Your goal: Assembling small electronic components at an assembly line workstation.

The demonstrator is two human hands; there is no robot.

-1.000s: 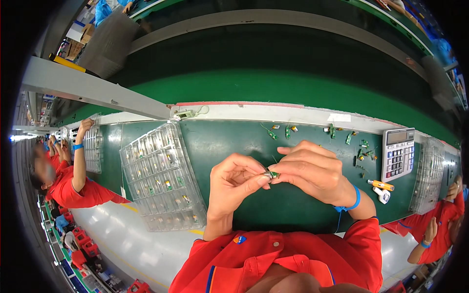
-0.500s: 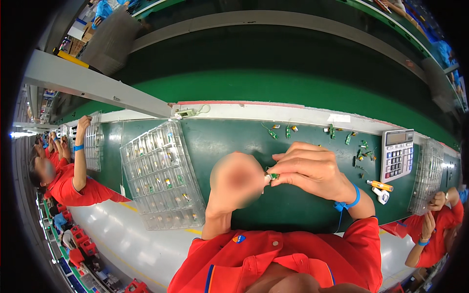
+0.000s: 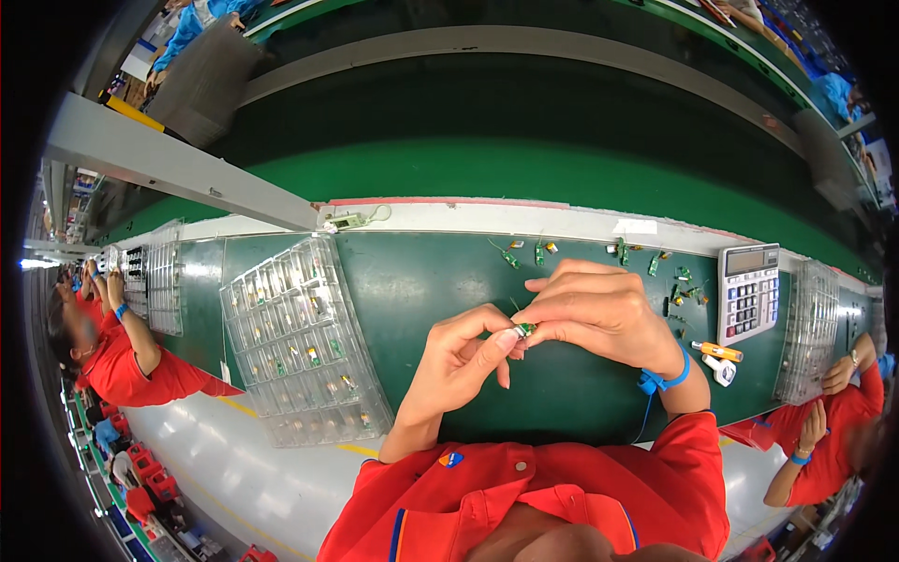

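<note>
Between my two hands, above the green tabletop, sits a small green circuit board (image 3: 526, 330) with a silvery part on its left side. My left hand (image 3: 465, 361) pinches that silvery side between thumb and forefinger. The fingertips of my right hand (image 3: 599, 314) close on the board from the other side, and a blue wrist strap (image 3: 667, 378) circles that wrist. Much of the board is hidden by the fingers. To the left lies a clear plastic compartment tray (image 3: 304, 347), holding small boards with white and yellowish parts in several of its pockets.
Loose small circuit boards (image 3: 688, 292) lie at the table's far right, several more along the back edge. A calculator (image 3: 747, 292), an orange-handled tool (image 3: 719, 352) and a white roundish item (image 3: 719, 369) are beside them. A grey beam (image 3: 187, 169) slants in at left. Co-workers sit on both sides.
My left hand has turned so its thumb and forefinger now show, pinching the board. My right hand keeps its grip. The co-worker at left has lowered an arm.
</note>
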